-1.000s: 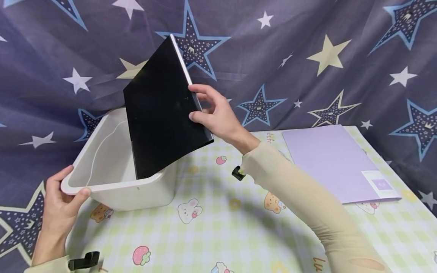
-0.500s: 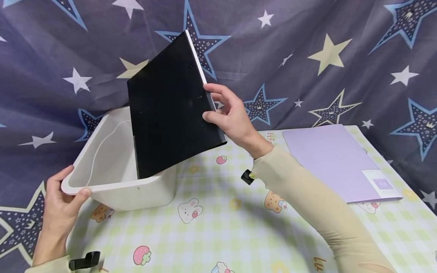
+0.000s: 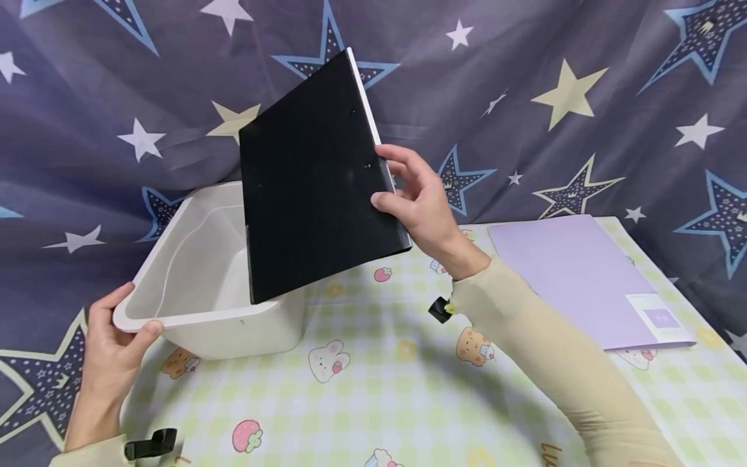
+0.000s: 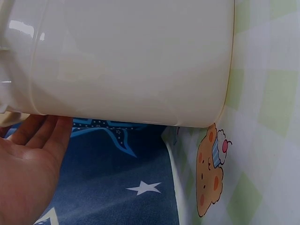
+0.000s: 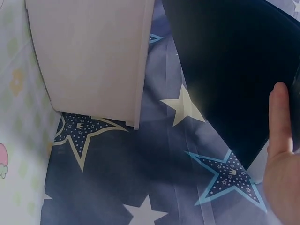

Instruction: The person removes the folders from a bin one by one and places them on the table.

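My right hand [image 3: 428, 204] pinches a black file folder [image 3: 315, 188] along its pale spine edge, with the thumb flat on the black cover. Two small rivets show near that edge. The folder is tilted and overlaps the right side of a white plastic bin [image 3: 201, 319] in the head view. In the right wrist view a gap shows between the folder [image 5: 229, 61] and the bin [image 5: 89, 56]. My left hand [image 3: 113, 357] grips the bin's rim at its near left corner, thumb on top. The left wrist view has its fingers [image 4: 44, 136] under the rim.
A lilac folder [image 3: 572, 279] with a white label lies flat on the right of the table. The checked tablecloth [image 3: 373, 383] carries printed cartoon figures. Behind the table hangs a dark curtain [image 3: 408, 84] patterned with stars.
My right hand has drawn the black folder up and to the right, away from the bin. The left hand keeps its grip on the rim. The lilac folder has not moved.
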A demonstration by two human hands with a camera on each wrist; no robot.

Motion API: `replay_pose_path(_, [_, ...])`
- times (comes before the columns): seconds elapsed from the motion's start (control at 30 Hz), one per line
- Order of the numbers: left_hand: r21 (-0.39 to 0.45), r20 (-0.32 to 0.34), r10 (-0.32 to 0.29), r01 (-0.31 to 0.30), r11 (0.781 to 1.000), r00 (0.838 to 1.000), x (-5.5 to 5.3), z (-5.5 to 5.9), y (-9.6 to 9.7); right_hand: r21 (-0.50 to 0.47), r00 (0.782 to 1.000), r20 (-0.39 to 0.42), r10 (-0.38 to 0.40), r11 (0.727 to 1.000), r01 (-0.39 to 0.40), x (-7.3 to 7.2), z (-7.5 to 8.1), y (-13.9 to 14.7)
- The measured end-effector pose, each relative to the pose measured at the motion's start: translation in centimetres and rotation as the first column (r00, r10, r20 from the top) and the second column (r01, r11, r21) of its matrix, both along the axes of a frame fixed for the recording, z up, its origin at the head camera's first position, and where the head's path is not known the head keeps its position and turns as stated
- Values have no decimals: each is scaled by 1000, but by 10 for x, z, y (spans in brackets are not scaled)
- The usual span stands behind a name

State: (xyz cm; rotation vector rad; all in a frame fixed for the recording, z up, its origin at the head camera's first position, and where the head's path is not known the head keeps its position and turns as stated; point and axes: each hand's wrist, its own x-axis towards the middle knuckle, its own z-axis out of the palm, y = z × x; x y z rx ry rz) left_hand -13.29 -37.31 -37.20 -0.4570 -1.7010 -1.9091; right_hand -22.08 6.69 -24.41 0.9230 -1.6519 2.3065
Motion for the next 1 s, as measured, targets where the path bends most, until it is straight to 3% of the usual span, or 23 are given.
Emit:
replay_pose_path(0.23, [-1,-7,-8,8,1000,1000,1,0,-1,-50,1000,0,-20,999,20,6,-3,12])
replay_pose_path(1.0, [-26,-21,2,-2,1000,1000,-1,-2,0,-83,991,12,-131,988,131,31,-18,51])
